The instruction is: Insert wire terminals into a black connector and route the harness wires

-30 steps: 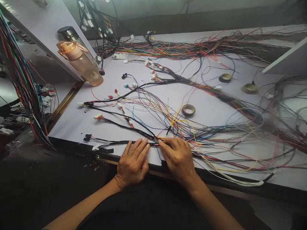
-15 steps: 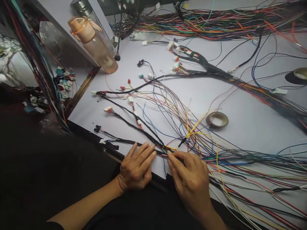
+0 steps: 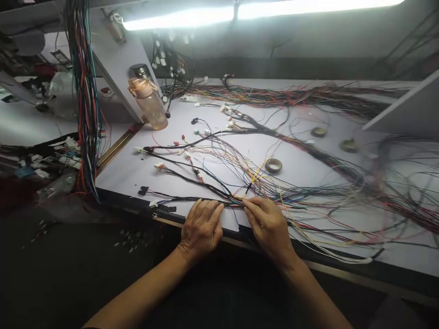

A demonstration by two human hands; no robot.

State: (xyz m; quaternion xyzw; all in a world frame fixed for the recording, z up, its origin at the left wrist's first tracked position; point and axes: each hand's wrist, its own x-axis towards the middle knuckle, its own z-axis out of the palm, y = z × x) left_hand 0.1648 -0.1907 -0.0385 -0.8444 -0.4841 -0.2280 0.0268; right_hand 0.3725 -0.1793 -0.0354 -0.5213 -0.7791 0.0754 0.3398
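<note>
Close Work at the Front

I bend to a multicoloured, partly black-wrapped wire harness (image 3: 235, 200) lying near the front edge of a white-topped bench (image 3: 302, 160), left of its middle. My bare left hand (image 3: 202, 224) lies over one black-wrapped branch, fingers nearly straight and side by side, tips touching it; I cannot tell whether the thumb grips underneath. My bare right hand (image 3: 267, 224) is just beside it, thumb and forefinger nearly closed on the wires, the other fingers curled. Branches run toward the left edge, one ending in a flat black plastic connector (image 3: 143, 190).

Near the left edge, toward the far corner, stands a translucent peach plastic bottle (image 3: 151, 107), its cap on; its contents I cannot make out. Behind it shows a dark-lidded bottle (image 3: 140, 71), mostly hidden. Beyond the left edge, a crumpled clear plastic bag (image 3: 63, 91) is too blurred to read inside. A brown ring-shaped tape roll (image 3: 273, 165) lies beyond my right hand.
</note>
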